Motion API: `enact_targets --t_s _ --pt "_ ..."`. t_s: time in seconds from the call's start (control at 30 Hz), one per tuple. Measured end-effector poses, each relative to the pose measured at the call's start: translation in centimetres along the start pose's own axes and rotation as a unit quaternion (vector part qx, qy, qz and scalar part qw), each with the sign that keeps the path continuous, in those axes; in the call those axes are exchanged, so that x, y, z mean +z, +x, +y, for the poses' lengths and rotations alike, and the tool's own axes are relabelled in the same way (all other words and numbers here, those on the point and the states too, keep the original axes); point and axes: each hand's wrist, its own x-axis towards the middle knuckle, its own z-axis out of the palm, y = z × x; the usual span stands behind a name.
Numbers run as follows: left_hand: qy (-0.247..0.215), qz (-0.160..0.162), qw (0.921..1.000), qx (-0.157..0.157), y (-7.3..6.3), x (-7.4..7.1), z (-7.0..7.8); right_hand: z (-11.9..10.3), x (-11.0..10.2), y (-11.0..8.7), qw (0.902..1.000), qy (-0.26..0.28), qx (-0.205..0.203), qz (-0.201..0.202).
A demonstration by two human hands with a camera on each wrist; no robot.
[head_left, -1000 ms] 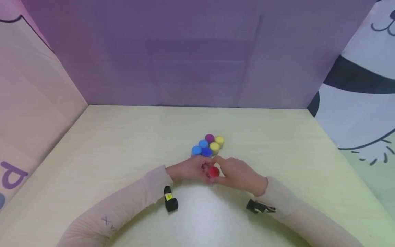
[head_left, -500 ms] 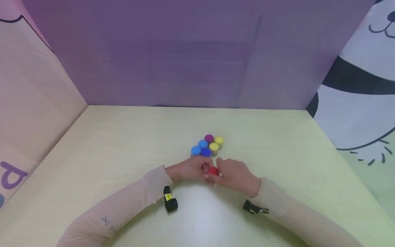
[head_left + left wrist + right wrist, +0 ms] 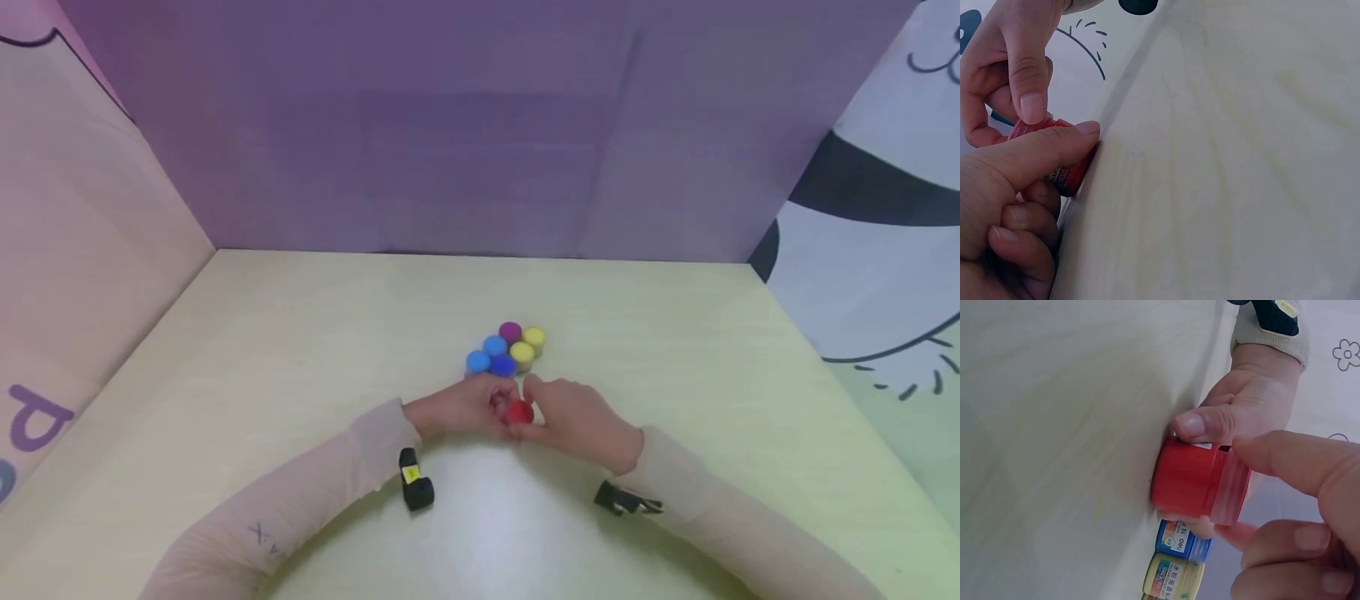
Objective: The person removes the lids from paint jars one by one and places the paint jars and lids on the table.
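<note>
A red paint jar point(image 3: 520, 413) stands on the table between my two hands, its clear-edged lid point(image 3: 1232, 487) on top. My left hand point(image 3: 471, 408) grips the jar's red body point(image 3: 1186, 476) from the left, thumb along the near side and the other fingers curled. From the right, my right hand point(image 3: 585, 425) holds the lid by its rim, with the thumb and a finger on opposite sides. In the left wrist view, the left thumb covers much of the red jar point(image 3: 1072, 175).
Just beyond the hands, several paint jars stand close together: a purple jar point(image 3: 510, 332), yellow jars point(image 3: 522, 353), light blue jars point(image 3: 477, 362) and a dark blue jar point(image 3: 502, 366). The pale table point(image 3: 337, 308) ends at a purple back panel point(image 3: 480, 167).
Half a second ago the right hand sat further left, its thumb across the jar's near side and forefinger lifted off. It has shifted back right around the lid. The left hand keeps its grip.
</note>
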Motion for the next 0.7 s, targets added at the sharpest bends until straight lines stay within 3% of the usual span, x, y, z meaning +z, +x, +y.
enact_targets --t_s 0.4,0.7 --pt "-0.020 0.009 0.9998 0.000 -0.05 -0.17 -0.03 0.57 -0.43 0.11 0.9978 -0.019 -0.061 0.019" --pt "-0.032 0.009 0.9994 -0.004 -0.24 -0.01 0.28 0.82 -0.77 0.01 0.9968 -0.012 -0.078 -0.006"
